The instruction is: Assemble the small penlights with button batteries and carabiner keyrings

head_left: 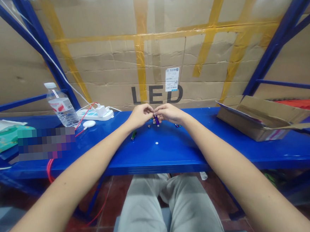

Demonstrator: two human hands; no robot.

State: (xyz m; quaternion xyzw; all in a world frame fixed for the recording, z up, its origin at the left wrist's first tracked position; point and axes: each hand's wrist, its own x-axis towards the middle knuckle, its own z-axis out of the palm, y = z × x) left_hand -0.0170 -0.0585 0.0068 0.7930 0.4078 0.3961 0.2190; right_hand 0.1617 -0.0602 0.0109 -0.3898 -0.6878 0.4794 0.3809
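Note:
Both hands meet over the middle of the blue table. My left hand (140, 116) is closed in a pinch at the top of a small purple metallic cylinder (157, 121). My right hand (169, 113) pinches at the same end from the other side, its fingertips almost touching the left ones. What sits between the fingertips is too small to make out. A similar small green cylinder (133, 135) lies on the table, left of the hands. Near the left fingers is a tiny metallic piece (148, 126), and small shiny colored pieces (177, 125) lie partly hidden below the right hand.
On the blue table (158, 158) stand a water bottle (62, 106), a white power strip (98, 113) with cables and a tissue pack (9, 136) at left. An open cardboard box (261, 119) is at right. A cardboard sheet (109, 66) closes off the back.

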